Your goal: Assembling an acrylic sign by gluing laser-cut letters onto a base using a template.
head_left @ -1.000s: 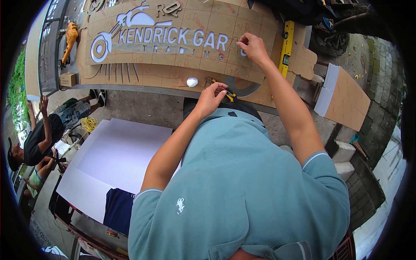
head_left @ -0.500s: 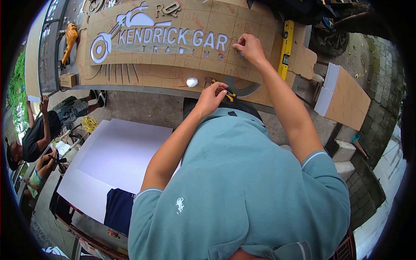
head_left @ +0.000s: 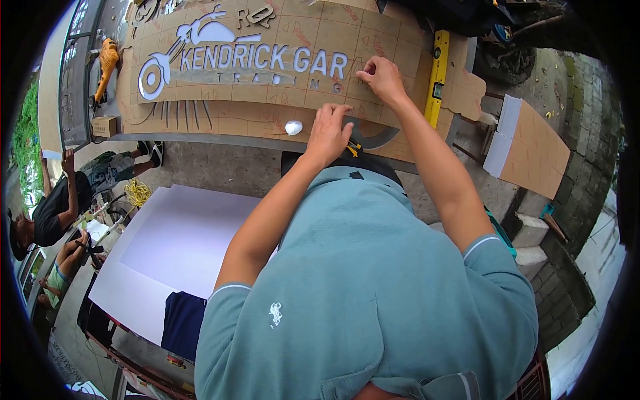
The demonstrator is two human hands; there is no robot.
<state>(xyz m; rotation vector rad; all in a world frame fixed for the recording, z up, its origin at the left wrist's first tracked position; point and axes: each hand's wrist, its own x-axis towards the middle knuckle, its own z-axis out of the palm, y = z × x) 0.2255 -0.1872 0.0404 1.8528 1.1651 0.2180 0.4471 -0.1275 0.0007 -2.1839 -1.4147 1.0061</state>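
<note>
A brown paper-covered board lies on the workbench, with white cut-out letters and a motorcycle shape in it. My right hand is at the board's right part, beside the last large letter, thumb and fingertips pinched together. Whatever they hold, if anything, is too small to make out. My left hand reaches over the board's near edge, fingers stretched out and nothing visible in them. Partly hidden beside it lies a yellow-and-black hand tool. A white rounded lump sits to its left.
A yellow spirit level lies right of the board. At the far left are an orange power tool and a small carton. A large white sheet lies behind me on the left. Two people are at the left.
My left hand has moved forward from the yellow-and-black tool to the board's near edge, its fingers straightening. My right hand stays pinched in about the same place.
</note>
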